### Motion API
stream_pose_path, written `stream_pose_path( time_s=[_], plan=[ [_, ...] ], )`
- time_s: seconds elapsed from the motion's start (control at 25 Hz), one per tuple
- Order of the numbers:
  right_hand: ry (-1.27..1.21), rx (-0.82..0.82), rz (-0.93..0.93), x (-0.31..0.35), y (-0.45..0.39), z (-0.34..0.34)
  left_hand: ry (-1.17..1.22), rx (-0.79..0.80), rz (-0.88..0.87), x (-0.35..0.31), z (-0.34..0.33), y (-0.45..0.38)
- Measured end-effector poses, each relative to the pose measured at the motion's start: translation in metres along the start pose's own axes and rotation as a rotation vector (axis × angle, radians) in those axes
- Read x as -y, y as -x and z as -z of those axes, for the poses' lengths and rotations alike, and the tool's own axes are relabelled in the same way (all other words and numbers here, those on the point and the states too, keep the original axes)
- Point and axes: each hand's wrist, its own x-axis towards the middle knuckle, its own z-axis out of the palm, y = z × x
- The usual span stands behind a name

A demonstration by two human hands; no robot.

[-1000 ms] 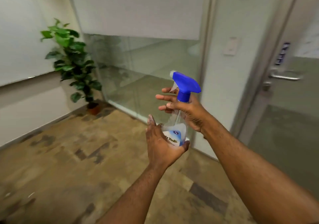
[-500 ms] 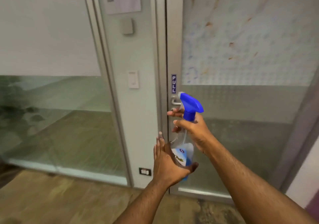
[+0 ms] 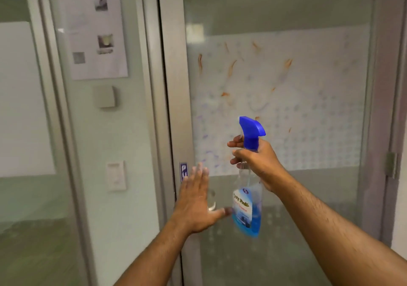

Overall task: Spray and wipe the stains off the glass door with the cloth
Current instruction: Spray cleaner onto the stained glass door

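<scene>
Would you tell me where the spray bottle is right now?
The spray bottle is centre-right in the head view, in the right hand, before the stained door.

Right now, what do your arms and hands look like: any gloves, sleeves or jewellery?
Both are bare. The left hand and right hand wear no gloves, and no rings show on the fingers. No watch or band at either wrist; both forearms are uncovered, no sleeve in view.

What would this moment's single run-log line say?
right hand: holds spray bottle | left hand: open, empty | glass door: stains remain | cloth: unseen

Paper notice (image 3: 94,34), grey box (image 3: 105,96) and light switch (image 3: 116,176) on wall panel (image 3: 123,131)
</scene>
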Motion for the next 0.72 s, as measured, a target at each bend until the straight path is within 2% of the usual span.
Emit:
stream_pose_path(
  time_s=[0.12,0.32,0.52,0.72],
  plan=[
    [0.111,-0.021,0.045,0.027,-0.070,0.003,-0.136,-0.151,0.042,0.045,0.033,-0.100],
    [0.143,-0.091,0.119,0.064,-0.159,0.001,-0.257,-0.281,0.051,0.083,0.079,-0.214],
    [0.143,-0.142,0.101,0.075,-0.214,-0.010,-0.196,-0.295,0.093,0.087,0.091,-0.281],
    [0.171,-0.120,0.082,0.081,-0.247,-0.019,-0.203,-0.333,0.137,0.094,0.088,-0.303]
  ],
)
